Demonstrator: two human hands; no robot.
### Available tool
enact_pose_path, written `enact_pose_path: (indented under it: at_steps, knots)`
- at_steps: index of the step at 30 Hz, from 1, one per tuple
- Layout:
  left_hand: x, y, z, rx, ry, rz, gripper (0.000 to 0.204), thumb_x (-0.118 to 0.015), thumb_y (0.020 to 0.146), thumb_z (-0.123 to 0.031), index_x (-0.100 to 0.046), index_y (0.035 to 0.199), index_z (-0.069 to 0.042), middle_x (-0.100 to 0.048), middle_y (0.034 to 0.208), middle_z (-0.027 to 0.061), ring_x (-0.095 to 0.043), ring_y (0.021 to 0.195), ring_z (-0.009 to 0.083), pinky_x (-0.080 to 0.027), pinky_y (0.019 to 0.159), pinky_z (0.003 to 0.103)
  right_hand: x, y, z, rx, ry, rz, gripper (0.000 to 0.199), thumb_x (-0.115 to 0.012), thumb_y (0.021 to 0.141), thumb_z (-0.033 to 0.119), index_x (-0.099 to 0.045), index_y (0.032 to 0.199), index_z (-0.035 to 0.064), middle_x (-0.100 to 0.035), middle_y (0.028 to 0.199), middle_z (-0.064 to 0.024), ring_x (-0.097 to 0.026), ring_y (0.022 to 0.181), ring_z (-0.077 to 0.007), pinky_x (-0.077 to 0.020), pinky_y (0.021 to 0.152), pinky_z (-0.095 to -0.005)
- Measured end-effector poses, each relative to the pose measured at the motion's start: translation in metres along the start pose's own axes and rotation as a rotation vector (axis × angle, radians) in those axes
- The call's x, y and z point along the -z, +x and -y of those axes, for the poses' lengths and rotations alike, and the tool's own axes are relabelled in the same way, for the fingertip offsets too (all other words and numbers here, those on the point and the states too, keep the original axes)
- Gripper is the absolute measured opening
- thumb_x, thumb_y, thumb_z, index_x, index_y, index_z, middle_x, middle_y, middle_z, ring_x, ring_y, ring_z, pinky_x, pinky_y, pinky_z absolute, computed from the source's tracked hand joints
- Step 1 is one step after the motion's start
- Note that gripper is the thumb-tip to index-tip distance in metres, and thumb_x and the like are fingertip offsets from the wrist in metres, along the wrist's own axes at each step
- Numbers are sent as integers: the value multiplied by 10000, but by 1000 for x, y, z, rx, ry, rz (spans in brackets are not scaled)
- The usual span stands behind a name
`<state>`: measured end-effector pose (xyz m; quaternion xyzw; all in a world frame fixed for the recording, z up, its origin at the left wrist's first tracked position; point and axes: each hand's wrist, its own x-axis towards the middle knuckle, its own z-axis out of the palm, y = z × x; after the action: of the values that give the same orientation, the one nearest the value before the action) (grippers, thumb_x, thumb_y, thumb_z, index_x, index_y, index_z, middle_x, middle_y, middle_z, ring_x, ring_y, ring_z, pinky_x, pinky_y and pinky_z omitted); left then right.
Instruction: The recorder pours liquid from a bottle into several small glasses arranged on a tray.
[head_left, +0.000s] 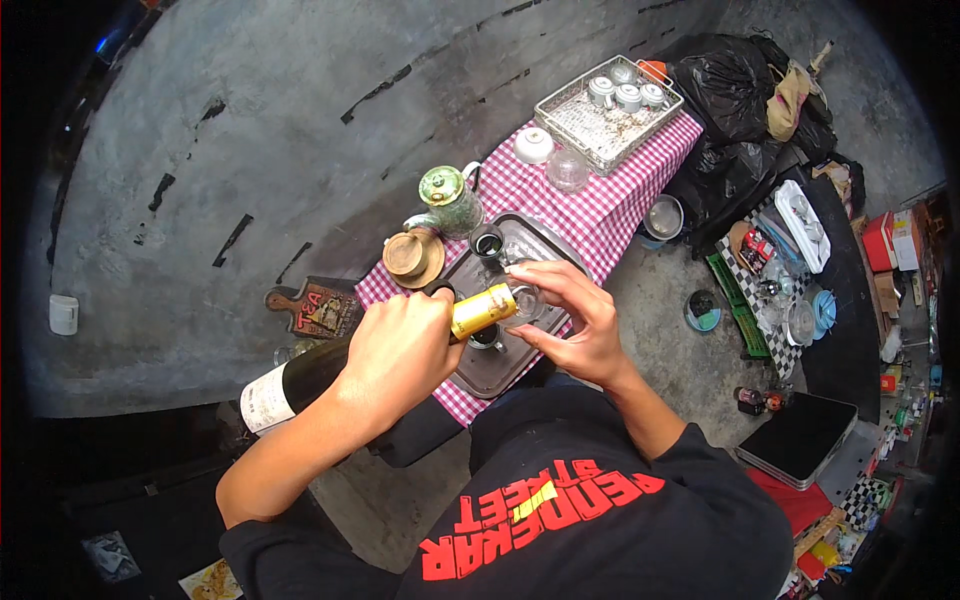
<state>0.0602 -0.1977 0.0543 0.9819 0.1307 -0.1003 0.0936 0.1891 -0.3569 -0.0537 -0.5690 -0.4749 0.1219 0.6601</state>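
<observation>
- Dark glass bottle (320, 372) with gold foil neck (482, 310): held nearly level, neck over the dark tray (540, 245); its mouth is hidden at the small clear glass (527, 303).
- Left hand (400, 350): wrapped tight round the bottle's shoulder, covering where the neck begins; the white label (266, 400) shows near the base.
- Right hand (575, 320): fingers curled about the small clear glass, holding it at the bottle's neck; the glass is mostly hidden and its contents cannot be made out.
- Dark tray: lies on the red-and-white checked cloth (600, 200); two more glasses (488, 240) stand on it, one partly under the bottle.
- Green ceramic teapot (447, 200) and round wooden coasters (413, 256): just left of the tray.
- Wire basket (575, 120) of white cups: at the cloth's far end.
</observation>
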Motion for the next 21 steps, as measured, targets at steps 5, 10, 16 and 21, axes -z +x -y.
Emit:
enact_pose_path:
  at_steps: [5, 10, 16, 21]
  knots:
    - [0, 0, 0, 4, -4, -1, 224, -705, 790, -171, -635, 891, 16, -644, 677, 232, -668, 692, 407, -536, 669, 484, 0, -1, -2, -12, 30, -3, 550, -822, 715, 45, -628, 1228, 6, -644, 1212, -154, -627, 1139, -279, -509, 956, -358]
    - [-1, 1, -1, 4, -30, -7, 226, -705, 788, -170, -631, 892, 17, -645, 683, 238, -668, 698, 410, -536, 675, 489, 3, -1, -1, -18, 24, 37, 573, -793, 729, -30, -599, 1268, -19, -586, 1248, -165, -608, 1166, -246, -547, 945, -326]
    - [0, 1, -1, 9, -10, 12, 222, -698, 789, -165, -626, 888, 20, -644, 685, 241, -667, 702, 413, -535, 679, 492, 2, -1, 0, -35, 20, 18, 559, -811, 726, 22, -616, 1249, 2, -616, 1233, -151, -621, 1144, -249, -541, 903, -324]
    - [1, 1, -1, 5, -7, 8, 223, -695, 791, -163, -625, 891, 24, -643, 683, 240, -668, 706, 411, -535, 688, 492, 1, -1, -1, -8, 24, -13, 544, -823, 725, 67, -631, 1231, 18, -645, 1217, -142, -633, 1124, -257, -533, 880, -330]
